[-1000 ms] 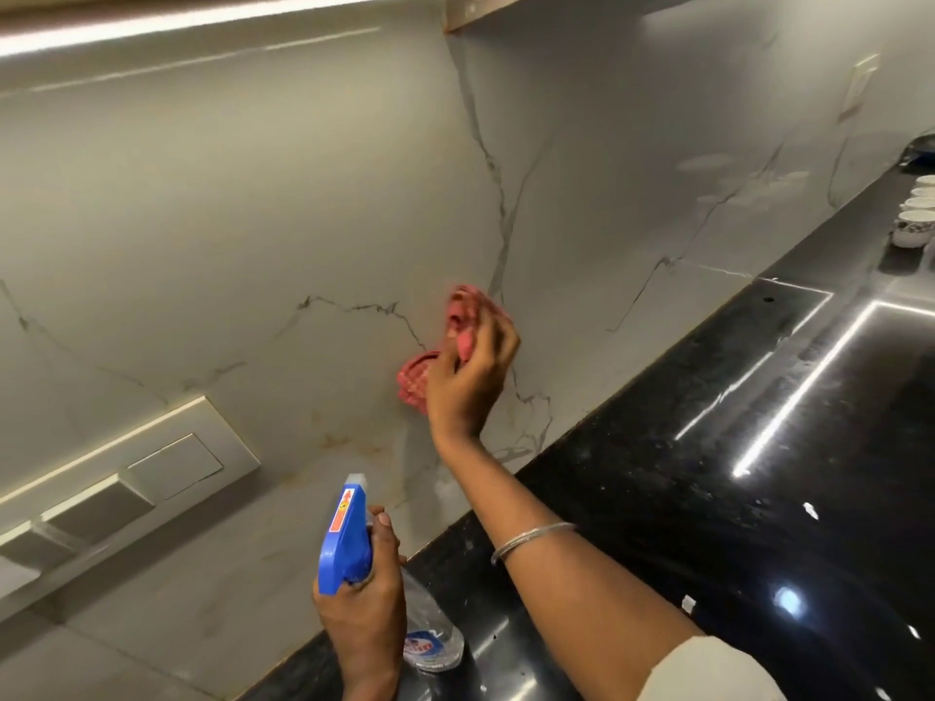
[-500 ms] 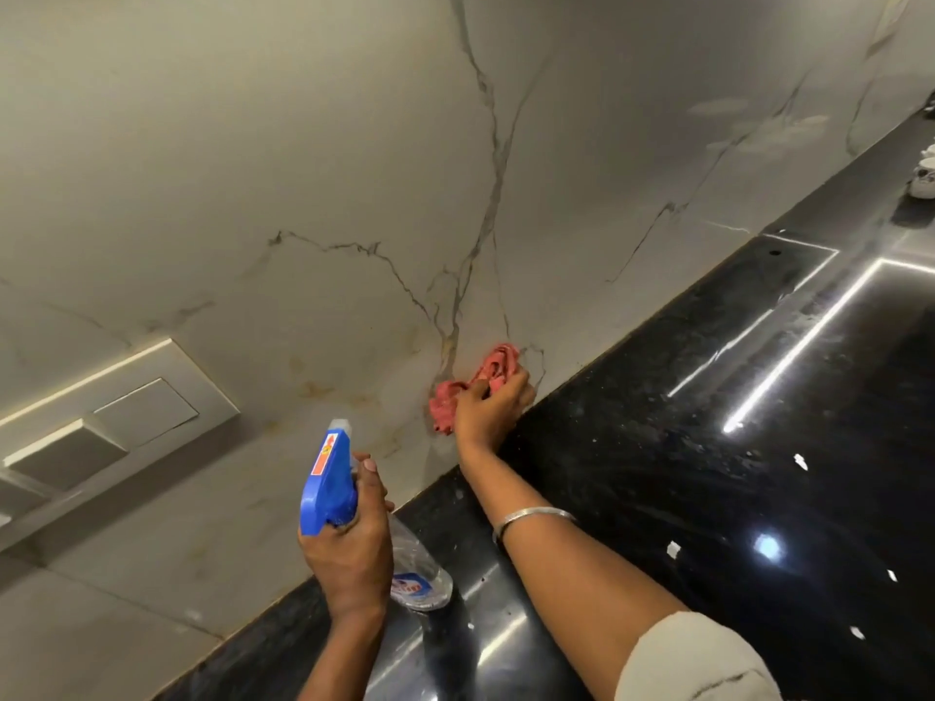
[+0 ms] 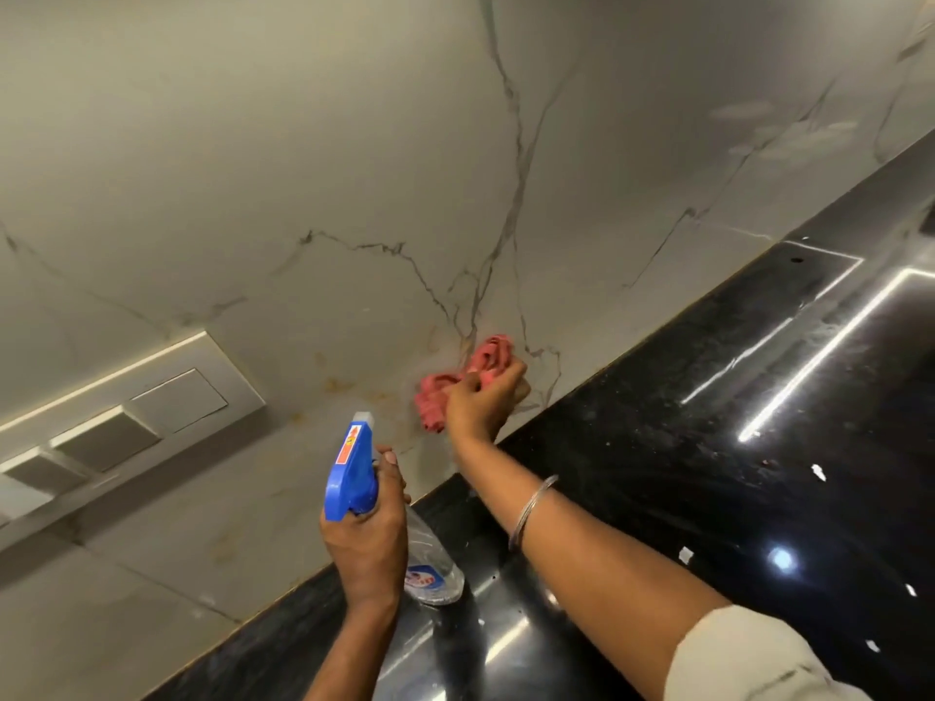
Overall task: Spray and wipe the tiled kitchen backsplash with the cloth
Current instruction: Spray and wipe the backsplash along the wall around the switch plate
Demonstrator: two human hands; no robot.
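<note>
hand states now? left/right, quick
Left hand: closed, holding the spray bottle.
Right hand: closed, holding the cloth against the backsplash.

- Cloth (image 3: 458, 382) in the right hand (image 3: 480, 404): pinkish-red.
- Spray bottle (image 3: 354, 473) in the left hand (image 3: 367, 543): blue trigger head with an orange-red sticker, clear body, blue-and-white label.
- Backsplash (image 3: 303, 144) above both hands: pale grey-white with dark grey veins; yellow-brown smears just left of the right hand.
- Countertop (image 3: 708, 447) right of the right hand: glossy black, finely speckled.
- Switch plate (image 3: 152, 412) left of the left hand: off-white.
</note>
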